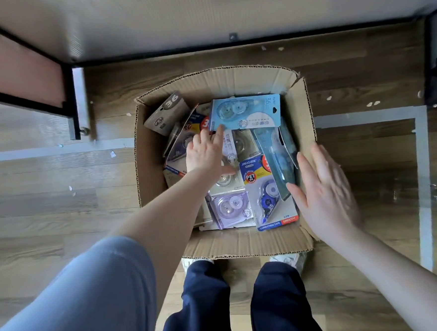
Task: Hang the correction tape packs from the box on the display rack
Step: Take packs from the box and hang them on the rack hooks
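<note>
Left hand reaches into the cardboard box at centre frame, fingertips touching a light blue correction tape pack; right hand hovers open by the box's right wall. These packs look light, stiff, slippery: pinch the card edge.

Packs in box

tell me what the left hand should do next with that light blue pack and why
Probably pinch the light blue pack and lift it out. The left hand already has straight fingers touching its lower corner, it lies on top of the pile in the box, and the right hand is open at the right wall.
</note>
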`<state>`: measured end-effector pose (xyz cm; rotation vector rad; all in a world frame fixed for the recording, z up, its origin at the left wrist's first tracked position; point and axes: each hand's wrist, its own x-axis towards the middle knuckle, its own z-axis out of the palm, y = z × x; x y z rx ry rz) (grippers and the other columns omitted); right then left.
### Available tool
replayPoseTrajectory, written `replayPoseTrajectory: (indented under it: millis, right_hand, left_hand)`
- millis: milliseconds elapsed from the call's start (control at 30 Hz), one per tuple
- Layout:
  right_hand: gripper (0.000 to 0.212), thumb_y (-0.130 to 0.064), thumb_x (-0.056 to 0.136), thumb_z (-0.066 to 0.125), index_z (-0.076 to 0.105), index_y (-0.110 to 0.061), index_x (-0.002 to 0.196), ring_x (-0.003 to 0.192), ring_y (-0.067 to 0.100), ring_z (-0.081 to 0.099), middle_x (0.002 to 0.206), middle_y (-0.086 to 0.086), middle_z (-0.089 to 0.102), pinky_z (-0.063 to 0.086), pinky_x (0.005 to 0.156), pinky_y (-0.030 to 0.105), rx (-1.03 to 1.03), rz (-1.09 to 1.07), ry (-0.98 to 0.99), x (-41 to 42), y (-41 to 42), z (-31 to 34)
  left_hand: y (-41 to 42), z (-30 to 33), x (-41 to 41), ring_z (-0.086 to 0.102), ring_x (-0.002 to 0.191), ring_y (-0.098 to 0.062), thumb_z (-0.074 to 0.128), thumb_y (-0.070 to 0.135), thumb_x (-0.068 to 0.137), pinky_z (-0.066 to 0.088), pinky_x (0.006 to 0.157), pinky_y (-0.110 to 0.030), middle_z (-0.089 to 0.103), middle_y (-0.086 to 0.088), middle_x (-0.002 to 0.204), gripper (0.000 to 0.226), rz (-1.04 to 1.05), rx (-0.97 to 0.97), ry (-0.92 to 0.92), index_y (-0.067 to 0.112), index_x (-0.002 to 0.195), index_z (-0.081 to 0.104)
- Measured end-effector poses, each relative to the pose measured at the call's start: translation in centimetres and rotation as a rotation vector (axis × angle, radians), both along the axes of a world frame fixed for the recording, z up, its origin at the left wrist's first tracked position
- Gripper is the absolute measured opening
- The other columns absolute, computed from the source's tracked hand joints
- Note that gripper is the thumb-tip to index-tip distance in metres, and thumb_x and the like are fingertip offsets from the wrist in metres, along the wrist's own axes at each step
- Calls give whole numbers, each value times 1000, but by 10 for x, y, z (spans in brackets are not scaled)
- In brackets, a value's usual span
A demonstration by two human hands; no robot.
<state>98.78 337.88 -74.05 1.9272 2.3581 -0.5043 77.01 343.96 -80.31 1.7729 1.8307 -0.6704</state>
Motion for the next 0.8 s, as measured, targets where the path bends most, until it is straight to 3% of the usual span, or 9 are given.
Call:
replayPoseTrajectory:
  millis: [167,267,367,500,800]
  right_hand:
    - [54,-26,87,62,50,1,131,132,40,39,142,26,40,23,106,44,-7,-13,6,-5,7,-2]
    - [54,-26,88,60,47,1,134,136,38,34,145,25,37,20,109,42,-10,-4,-9,-7,18,-7]
    - [54,-26,91,56,44,-1,137,138,37,29,147,24,34,15,110,40,-20,0,-13,-8,24,-10]
    - [53,-25,90,57,46,0,135,139,37,28,146,25,35,20,111,43,-1,17,-13,-7,23,-11]
    - [54,-19,81,69,52,0,128,135,38,33,138,25,44,30,108,48,1,35,-26,-7,23,-10]
  left_hand:
    - [-26,-7,-3,6,147,-31,73,59,71,6,119,-43,0,-17,159,126,-43,-15,-22,23,149,-20]
    - [-32,-9,-5,5,147,-31,72,61,72,7,118,-42,-6,-16,159,126,-72,9,17,24,149,-20]
    - [-24,-6,-9,17,143,-31,66,74,64,19,115,-44,4,-14,158,131,-126,-19,53,18,151,-14]
    - [-5,-4,-15,31,133,-31,69,76,58,30,107,-43,22,-13,147,129,-153,-56,22,20,152,0]
    - [-6,2,-20,40,113,-25,75,65,59,35,96,-35,38,-9,125,89,-93,68,43,13,124,42]
